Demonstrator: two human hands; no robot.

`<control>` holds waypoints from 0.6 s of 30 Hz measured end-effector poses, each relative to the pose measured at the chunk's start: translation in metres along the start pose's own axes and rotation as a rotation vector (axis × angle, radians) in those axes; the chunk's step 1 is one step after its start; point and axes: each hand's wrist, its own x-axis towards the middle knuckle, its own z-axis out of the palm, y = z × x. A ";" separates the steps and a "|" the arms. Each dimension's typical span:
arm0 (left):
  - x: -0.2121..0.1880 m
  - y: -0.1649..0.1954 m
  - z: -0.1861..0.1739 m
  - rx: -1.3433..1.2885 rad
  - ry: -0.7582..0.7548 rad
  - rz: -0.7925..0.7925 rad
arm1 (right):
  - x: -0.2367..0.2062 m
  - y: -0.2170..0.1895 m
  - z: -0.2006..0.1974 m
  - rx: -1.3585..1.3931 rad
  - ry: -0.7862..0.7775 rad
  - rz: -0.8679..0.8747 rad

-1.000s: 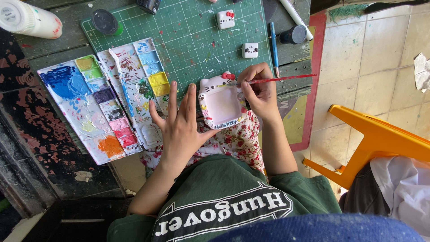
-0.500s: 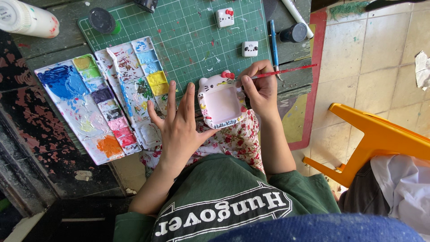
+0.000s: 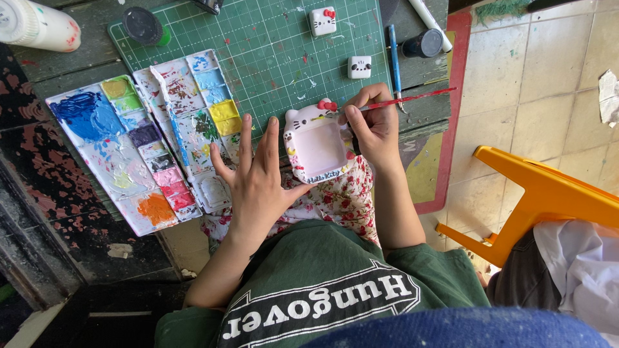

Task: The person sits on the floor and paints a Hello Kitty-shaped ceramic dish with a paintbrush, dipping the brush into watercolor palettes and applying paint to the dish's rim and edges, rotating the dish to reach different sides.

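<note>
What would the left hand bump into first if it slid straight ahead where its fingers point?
Probably the paint palette: the left hand has fingers aiming up at its yellow wells, though heights are unclear.

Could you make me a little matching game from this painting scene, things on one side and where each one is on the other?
Things:
1. red-handled brush
2. cat-shaped frame
3. paint palette
4. blue brush

Places:
A. lying on the green cutting mat's right edge
B. held in the right hand
C. between both hands, left hand steadying its side
D. left of the left hand, covered in mixed colours

Pairs: 1-B, 2-C, 3-D, 4-A
</note>
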 end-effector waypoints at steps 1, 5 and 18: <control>0.000 0.000 0.000 0.000 0.003 0.001 | 0.001 0.000 0.000 0.000 -0.002 -0.004; 0.000 0.001 -0.001 0.007 0.007 -0.001 | -0.001 -0.001 0.000 -0.006 0.012 0.009; -0.002 0.001 0.000 0.012 0.007 -0.004 | -0.001 -0.004 0.001 -0.004 0.008 0.005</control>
